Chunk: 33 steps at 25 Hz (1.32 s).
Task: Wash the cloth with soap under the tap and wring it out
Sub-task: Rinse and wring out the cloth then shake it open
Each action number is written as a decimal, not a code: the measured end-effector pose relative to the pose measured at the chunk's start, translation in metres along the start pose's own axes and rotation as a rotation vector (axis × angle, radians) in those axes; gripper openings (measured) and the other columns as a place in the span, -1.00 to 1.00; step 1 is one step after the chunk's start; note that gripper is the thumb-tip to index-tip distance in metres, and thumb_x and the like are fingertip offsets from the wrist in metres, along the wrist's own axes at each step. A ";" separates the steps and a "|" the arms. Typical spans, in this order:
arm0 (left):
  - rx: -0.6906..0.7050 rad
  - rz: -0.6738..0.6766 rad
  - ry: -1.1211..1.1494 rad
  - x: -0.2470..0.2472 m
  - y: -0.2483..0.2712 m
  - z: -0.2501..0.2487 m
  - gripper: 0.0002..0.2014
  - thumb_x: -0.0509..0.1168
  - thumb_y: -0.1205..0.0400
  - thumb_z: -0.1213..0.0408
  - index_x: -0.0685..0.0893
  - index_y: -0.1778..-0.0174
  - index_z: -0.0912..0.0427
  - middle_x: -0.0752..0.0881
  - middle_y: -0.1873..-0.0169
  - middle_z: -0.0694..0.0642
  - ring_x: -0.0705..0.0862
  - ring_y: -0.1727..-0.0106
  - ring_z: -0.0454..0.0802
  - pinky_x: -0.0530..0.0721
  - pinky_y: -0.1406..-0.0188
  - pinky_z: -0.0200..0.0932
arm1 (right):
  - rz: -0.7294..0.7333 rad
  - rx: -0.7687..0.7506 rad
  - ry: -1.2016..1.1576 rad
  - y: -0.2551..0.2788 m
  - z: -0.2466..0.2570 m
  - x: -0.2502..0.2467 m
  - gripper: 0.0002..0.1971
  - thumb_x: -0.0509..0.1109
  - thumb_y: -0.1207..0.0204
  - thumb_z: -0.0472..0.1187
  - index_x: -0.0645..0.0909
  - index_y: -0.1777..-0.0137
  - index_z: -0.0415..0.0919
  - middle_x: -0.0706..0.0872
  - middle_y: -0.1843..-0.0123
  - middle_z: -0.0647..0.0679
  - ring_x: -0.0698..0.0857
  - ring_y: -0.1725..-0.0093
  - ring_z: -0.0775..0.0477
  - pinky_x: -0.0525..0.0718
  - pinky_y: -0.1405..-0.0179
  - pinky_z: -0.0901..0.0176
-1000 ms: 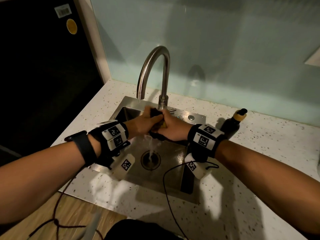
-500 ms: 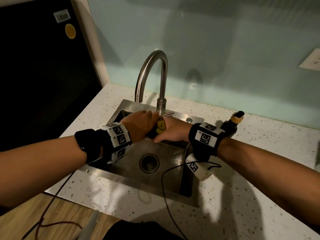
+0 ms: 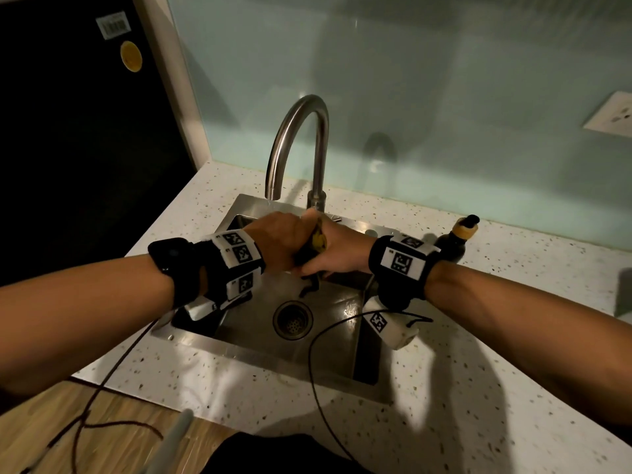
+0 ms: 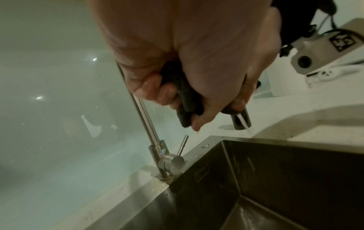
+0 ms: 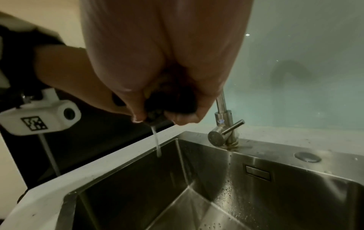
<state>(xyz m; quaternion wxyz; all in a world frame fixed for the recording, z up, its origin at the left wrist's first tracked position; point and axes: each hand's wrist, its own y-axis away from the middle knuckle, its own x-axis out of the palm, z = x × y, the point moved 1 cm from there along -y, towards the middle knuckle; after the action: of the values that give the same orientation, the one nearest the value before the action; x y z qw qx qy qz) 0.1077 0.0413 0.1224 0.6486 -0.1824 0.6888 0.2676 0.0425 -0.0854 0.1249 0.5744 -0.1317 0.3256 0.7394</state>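
Observation:
Over the steel sink (image 3: 239,350) both my hands squeeze one dark cloth with a yellow patch (image 3: 318,238). My left hand (image 3: 277,244) grips its left end, knuckles up, and my right hand (image 3: 338,253) grips the right end; the two fists touch. A dark tail of cloth (image 3: 309,287) hangs below them. From the left wrist, the fingers (image 4: 157,91) curl round the twisted cloth (image 4: 187,99). In the right wrist view the cloth (image 5: 171,102) is bunched in my fist and a thin stream of water (image 5: 156,143) falls from it. The curved tap (image 3: 301,131) rises just behind.
A dark soap bottle with a yellow collar (image 3: 458,241) stands on the speckled counter (image 3: 478,371) right of the sink. The tap lever (image 5: 226,130) sticks out at the base. The drain (image 3: 292,319) lies below the hands. A glass backsplash (image 3: 444,114) closes the rear; a black cable (image 3: 318,388) crosses the sink's front.
A second ago a wider stream ran from the cloth to the drain; it has thinned. My left hand has rolled over on top, and the yellow patch now shows between the fists.

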 end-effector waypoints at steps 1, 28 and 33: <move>0.010 -0.005 0.027 -0.002 0.001 0.001 -0.44 0.44 -0.55 0.11 0.36 -0.37 0.19 0.72 0.11 0.09 0.71 0.19 0.04 0.67 0.21 -0.08 | -0.027 0.010 -0.002 -0.001 0.000 -0.002 -0.33 0.66 -0.34 -0.14 0.39 -0.38 0.05 0.64 -0.24 0.01 0.67 -0.19 -0.05 0.75 -0.13 -0.02; 0.069 0.410 0.437 -0.023 0.009 0.017 -0.83 0.24 -0.72 0.11 0.64 0.16 0.03 0.63 0.34 -0.02 0.58 0.34 -0.10 0.54 0.26 -0.33 | -0.179 -0.320 1.004 0.012 -0.006 -0.014 -0.68 0.18 -0.66 -0.23 0.36 -0.39 -0.24 0.53 -0.11 -0.11 0.51 0.07 -0.04 0.42 0.15 0.17; 0.091 0.429 0.712 -0.021 0.010 0.022 -0.90 0.25 -0.72 0.15 0.63 0.09 -0.04 0.60 0.30 0.05 0.53 0.30 -0.04 0.53 0.19 -0.23 | -0.267 -0.359 0.961 0.011 -0.005 -0.020 -0.76 0.15 -0.62 -0.34 0.43 -0.26 -0.26 0.55 -0.07 -0.13 0.55 0.16 0.01 0.53 0.20 0.15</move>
<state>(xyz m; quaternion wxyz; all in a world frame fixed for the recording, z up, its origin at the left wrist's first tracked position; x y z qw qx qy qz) 0.1216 0.0604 0.1445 0.3071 -0.0870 0.9035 0.2862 0.0370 -0.1053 0.1361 0.4180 -0.5924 0.4010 0.5600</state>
